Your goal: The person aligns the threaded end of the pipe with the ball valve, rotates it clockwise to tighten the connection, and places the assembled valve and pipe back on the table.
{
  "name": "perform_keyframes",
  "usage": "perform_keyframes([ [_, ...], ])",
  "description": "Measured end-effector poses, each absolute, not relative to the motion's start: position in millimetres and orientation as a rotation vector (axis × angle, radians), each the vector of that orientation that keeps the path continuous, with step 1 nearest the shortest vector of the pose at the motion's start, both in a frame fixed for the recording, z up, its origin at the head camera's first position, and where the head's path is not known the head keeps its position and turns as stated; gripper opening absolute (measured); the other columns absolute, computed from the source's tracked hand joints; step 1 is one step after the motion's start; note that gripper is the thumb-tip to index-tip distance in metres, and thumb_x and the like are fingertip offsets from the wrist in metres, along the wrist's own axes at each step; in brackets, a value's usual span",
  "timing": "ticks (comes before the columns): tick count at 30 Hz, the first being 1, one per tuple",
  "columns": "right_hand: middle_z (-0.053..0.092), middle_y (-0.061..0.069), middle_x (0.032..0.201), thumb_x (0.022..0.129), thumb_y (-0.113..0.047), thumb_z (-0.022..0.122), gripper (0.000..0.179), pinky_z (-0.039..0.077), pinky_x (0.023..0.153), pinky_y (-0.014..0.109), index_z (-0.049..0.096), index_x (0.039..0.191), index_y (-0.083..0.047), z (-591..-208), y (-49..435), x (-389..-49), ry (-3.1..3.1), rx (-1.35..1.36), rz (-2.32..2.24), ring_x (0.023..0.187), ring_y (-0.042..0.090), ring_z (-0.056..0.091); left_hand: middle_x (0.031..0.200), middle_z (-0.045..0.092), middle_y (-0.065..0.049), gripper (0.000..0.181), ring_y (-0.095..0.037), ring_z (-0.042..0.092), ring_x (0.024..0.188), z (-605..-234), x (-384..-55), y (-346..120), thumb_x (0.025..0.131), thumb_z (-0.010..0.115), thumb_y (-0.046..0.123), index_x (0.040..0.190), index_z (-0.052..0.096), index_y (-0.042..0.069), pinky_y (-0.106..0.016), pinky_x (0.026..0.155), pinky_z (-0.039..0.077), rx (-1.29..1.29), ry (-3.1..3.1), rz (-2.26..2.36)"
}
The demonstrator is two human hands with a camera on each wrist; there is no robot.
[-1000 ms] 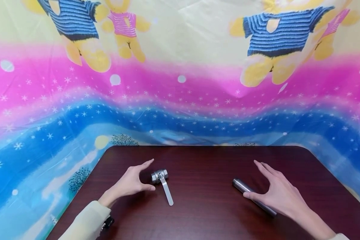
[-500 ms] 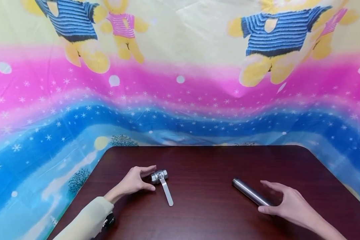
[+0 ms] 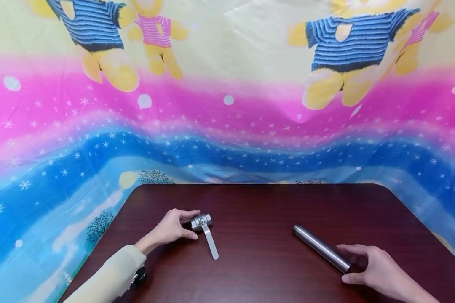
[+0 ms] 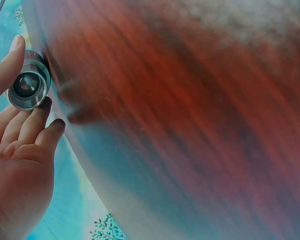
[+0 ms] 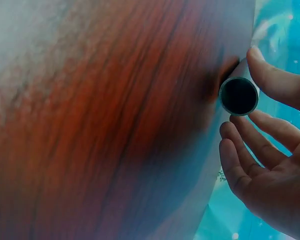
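Note:
A steel ball valve [image 3: 202, 222] with a long flat lever handle [image 3: 211, 243] lies on the dark red table. My left hand [image 3: 170, 227] is around its left end, fingers behind and thumb in front. In the left wrist view the valve's threaded opening [image 4: 28, 90] shows between thumb and fingers; whether they touch it is hard to tell. To the right lies a metal pipe [image 3: 320, 248], slanting toward me. At its near end my right hand [image 3: 383, 269] has thumb and fingers spread either side. The right wrist view looks into the pipe's hollow end [image 5: 239, 96].
The table [image 3: 250, 261] has a glossy wood-grain top with rounded far corners. Behind it hangs a printed curtain [image 3: 227, 126] with bears and snowflakes. A black wrist device [image 3: 138, 276] sits by the left sleeve [image 3: 113, 269].
My right hand has drawn back along the pipe toward its near end. My left hand has moved slightly right, closer around the valve. Valve and pipe stay in place.

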State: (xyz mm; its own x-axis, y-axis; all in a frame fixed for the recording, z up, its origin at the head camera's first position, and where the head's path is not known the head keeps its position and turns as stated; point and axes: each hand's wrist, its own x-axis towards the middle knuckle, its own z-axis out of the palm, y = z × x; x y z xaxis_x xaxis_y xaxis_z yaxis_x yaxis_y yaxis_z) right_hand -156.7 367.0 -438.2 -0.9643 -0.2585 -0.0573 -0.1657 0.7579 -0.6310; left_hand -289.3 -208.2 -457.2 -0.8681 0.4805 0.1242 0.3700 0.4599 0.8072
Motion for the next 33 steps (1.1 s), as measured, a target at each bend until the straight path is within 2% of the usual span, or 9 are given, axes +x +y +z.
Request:
perform_keyframes([
  [8, 0.074, 0.002, 0.107, 0.077, -0.03, 0.095, 0.069, 0.057, 0.068, 0.025, 0.07, 0.134, 0.002, -441, 371, -158, 2.836, -0.364, -0.997, 0.083, 0.002, 0.064, 0.142, 0.061, -0.023, 0.072, -0.033, 0.063, 0.128, -456, -292, -208, 0.079, 0.092, 0.002, 0.143, 0.059, -0.009, -0.046, 0.099, 0.055, 0.75, 2.563, 1.37],
  [17, 0.077, 0.005, 0.106, 0.081, -0.022, 0.092, 0.052, 0.057, 0.067, 0.025, 0.075, 0.124, 0.001, -441, 375, -162, 2.881, -0.407, -0.972, 0.082, 0.001, 0.065, 0.14, 0.064, -0.022, 0.064, -0.033, 0.065, 0.126, -457, -293, -207, 0.083, 0.088, -0.001, 0.141, 0.062, -0.008, -0.044, 0.094, 0.058, 0.76, 2.54, 1.394],
  [25, 0.076, 0.003, 0.104, 0.083, -0.018, 0.09, 0.044, 0.056, 0.068, 0.025, 0.077, 0.122, -0.001, -442, 382, -169, 2.914, -0.397, -0.953, 0.084, 0.001, 0.066, 0.138, 0.065, -0.022, 0.059, -0.031, 0.067, 0.121, -456, -293, -208, 0.085, 0.086, -0.003, 0.14, 0.063, -0.006, -0.03, 0.084, 0.059, 0.763, 2.573, 1.34],
  [29, 0.076, 0.01, 0.111, 0.086, -0.015, 0.087, 0.044, 0.056, 0.069, 0.024, 0.075, 0.125, 0.001, -443, 389, -173, 2.897, -0.419, -0.981, 0.089, 0.001, 0.068, 0.138, 0.065, -0.022, 0.062, -0.03, 0.067, 0.122, -457, -293, -209, 0.084, 0.087, -0.002, 0.14, 0.063, -0.007, -0.035, 0.087, 0.059, 0.757, 2.587, 1.343],
  [33, 0.074, 0.017, 0.117, 0.089, -0.018, 0.086, 0.051, 0.057, 0.07, 0.025, 0.07, 0.13, 0.005, -446, 392, -174, 2.834, -0.363, -1.115, 0.091, 0.004, 0.069, 0.135, 0.068, -0.02, 0.069, -0.027, 0.07, 0.118, -460, -294, -206, 0.078, 0.094, 0.007, 0.139, 0.064, -0.006, -0.042, 0.092, 0.058, 0.74, 2.632, 1.337],
])
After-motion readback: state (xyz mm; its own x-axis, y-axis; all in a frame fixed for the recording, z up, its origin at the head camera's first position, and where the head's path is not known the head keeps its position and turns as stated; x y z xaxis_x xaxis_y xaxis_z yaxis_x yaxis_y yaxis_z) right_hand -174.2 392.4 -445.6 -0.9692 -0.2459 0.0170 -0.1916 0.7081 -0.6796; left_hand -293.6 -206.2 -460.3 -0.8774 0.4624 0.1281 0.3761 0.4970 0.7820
